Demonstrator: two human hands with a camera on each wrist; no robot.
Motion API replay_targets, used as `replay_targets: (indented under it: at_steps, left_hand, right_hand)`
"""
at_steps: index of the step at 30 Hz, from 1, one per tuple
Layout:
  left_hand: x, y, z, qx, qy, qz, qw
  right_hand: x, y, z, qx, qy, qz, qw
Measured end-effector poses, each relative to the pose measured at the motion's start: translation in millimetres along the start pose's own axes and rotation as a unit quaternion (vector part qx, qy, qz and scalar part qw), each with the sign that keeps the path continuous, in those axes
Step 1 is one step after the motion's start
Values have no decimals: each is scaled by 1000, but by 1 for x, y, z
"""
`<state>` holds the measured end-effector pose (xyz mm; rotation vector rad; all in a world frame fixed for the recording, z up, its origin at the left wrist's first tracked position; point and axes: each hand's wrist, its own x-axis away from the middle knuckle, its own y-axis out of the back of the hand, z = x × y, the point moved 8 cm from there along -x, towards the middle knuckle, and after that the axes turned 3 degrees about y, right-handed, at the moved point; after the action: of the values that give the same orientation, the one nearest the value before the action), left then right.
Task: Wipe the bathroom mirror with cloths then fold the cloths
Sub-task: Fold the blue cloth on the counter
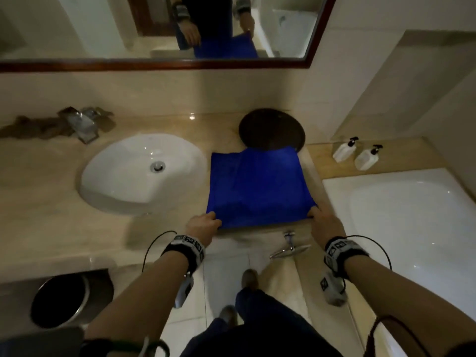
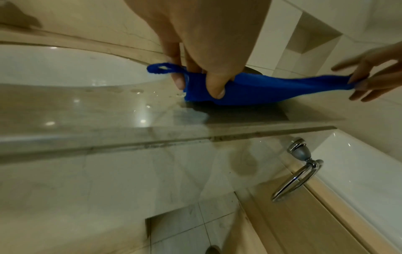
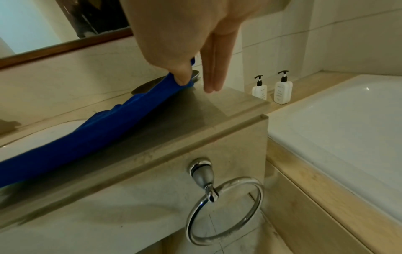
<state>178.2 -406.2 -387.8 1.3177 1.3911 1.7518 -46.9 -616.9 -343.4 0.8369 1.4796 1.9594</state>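
Blue cloth (image 1: 258, 185), spread on the table (image 1: 51, 215) right of the sink (image 1: 123, 181): your left hand (image 1: 203, 225) and right hand (image 1: 325, 219) each grip a near corner, pinched, forearms extended.

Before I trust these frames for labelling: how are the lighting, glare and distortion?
Head view: dim, wide-angle bending of the mirror frame. Left wrist view: glare spots on the counter, right hand soft. Right wrist view: brightest, blue cloth casts a shadow.

walls: cream tile (image 1: 180, 94) | counter: beige marble (image 1: 46, 176) | floor: pale tile (image 1: 226, 269) | light: dim
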Motion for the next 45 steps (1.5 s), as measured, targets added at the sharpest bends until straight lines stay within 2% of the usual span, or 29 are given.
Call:
replay_targets:
  at_steps: [6,14,20,25,29,35,39,45]
  left_hand:
    - [29,-12,2,7,31,3,999]
    - [54,-22,-9,37,41,11,998]
    - [60,-16,-2,100,81,-10,992]
    - [60,-16,3,50,70,42,995]
    - [50,-9,10,72,70,57,993]
    - [3,34,31,173,121,-12,977]
    - [-43,62,52,205,156,-61,964]
    - [-112,81,74,184,182,-84,962]
  right_hand:
    - [19,-3,5,-6,85,-4,996]
    - [38,-41,-18,27,146,55,987]
    - [43,-43,-37,-18,89,77,993]
    - [44,-46,-44,-33,84,138,986]
    - [41,-49,-53,-47,47,154,986]
    - [-1,-15,-58,-122,31,64,990]
    - [-56,-8,-62,-130,32,70,989]
    - [-139,-8,-66,-139,20,75,987]
